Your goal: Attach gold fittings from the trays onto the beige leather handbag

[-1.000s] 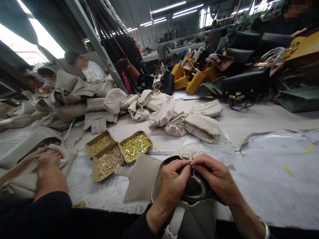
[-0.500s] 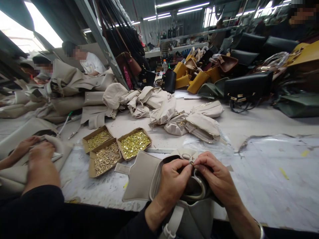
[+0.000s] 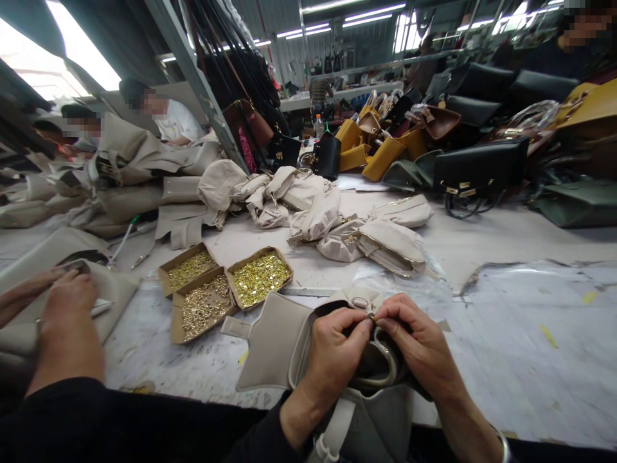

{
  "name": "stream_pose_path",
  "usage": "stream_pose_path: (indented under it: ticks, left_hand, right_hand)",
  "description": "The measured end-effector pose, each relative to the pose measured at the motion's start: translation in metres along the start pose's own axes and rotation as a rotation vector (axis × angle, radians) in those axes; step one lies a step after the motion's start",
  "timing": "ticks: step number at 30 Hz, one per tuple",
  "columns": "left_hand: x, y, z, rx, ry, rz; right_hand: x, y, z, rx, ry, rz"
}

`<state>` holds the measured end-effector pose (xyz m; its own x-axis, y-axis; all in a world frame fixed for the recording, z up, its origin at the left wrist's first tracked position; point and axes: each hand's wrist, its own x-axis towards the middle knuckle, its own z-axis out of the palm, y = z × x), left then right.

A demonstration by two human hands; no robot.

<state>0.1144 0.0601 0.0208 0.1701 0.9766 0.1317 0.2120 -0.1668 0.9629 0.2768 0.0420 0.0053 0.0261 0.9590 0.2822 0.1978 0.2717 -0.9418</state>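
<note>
Beige bag (image 3: 385,417): left hand (image 3: 332,350) and right hand (image 3: 418,341), curled inward, pinch a small piece (image 3: 371,316).

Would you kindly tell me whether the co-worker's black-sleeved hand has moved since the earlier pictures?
Yes, the co-worker's black-sleeved hand has shifted leftward in the picture, farther from the front open brown cardboard tray.

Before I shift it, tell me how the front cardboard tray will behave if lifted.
The tray may spill if tipped, being shallow and open. Being thin cardboard, it could flex. The metallic-looking pieces probably make it heavy for its size.
</note>
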Motion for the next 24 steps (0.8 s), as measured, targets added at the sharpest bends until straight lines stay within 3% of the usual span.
stream_pose_path:
  ticks: [10,19,24]
  left_hand:
    - [-0.0004,-0.0019,-0.0006,0.041,-0.001,0.054]
    - [-0.0047,-0.0074,-0.0019,0.270,0.015,0.304]
    - [-0.0058,-0.0043,-0.0034,0.310,0.014,0.377]
  right_hand:
    - [0.0001,-0.0016,-0.0003,-0.011,-0.022,0.028]
    - [0.0004,-0.0010,0.0025,-0.015,-0.012,-0.008]
    - [0.0009,-0.0014,0.0046,-0.011,-0.004,-0.024]
